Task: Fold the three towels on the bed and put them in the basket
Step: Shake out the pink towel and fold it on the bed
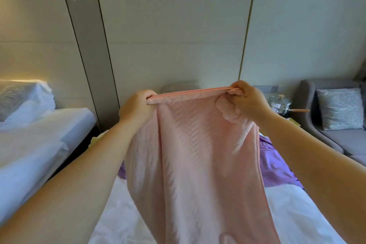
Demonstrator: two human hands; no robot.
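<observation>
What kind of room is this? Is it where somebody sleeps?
Probably a hotel room or a bedroom. The near bed and a second bed on the left have white sheets, and there is a grey sofa with a cushion. The left hand and right hand grip a pink towel.

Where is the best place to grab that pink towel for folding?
Grip the pink towel at both ends of its top hem, one hand from each side, as the left hand and right hand pinch it now. Held so, the cloth hangs flat, likely easy to fold.
</observation>
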